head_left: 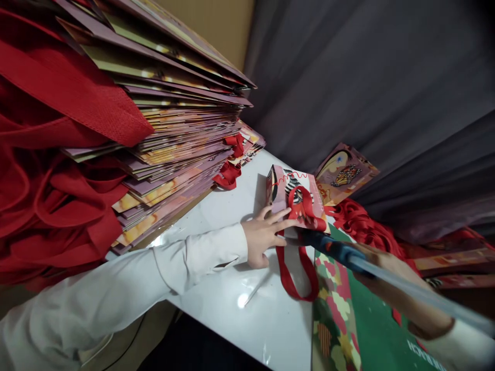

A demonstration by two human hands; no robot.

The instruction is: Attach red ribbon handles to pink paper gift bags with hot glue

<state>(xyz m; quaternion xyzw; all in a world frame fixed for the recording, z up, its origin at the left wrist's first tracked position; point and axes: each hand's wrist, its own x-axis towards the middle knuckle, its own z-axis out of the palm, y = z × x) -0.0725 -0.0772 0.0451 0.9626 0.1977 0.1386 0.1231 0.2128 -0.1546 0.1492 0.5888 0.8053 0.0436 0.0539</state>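
A small printed gift bag (276, 193) with a zebra pattern lies on the white table, a red ribbon handle (303, 198) looped over it. A second red ribbon loop (284, 275) extends from its near edge across the tabletop. My left hand (263, 237) is open, fingers spread, with the fingertips resting on the bag's near edge beside the ribbon. In my right hand (390, 268) is a dark blue glue gun (336, 250), a long translucent glue stick trailing from its rear. Its tip points at the bag's near edge; motion blur hides whether it touches.
Tall stacks of flat printed bags (185, 123) with red ribbon handles (50, 196) rise at left. A red ribbon pile (367, 226) lies right, before another printed bag (344, 172). A green printed sheet (379, 319) covers the table's right side; a grey curtain (367, 77) hangs behind.
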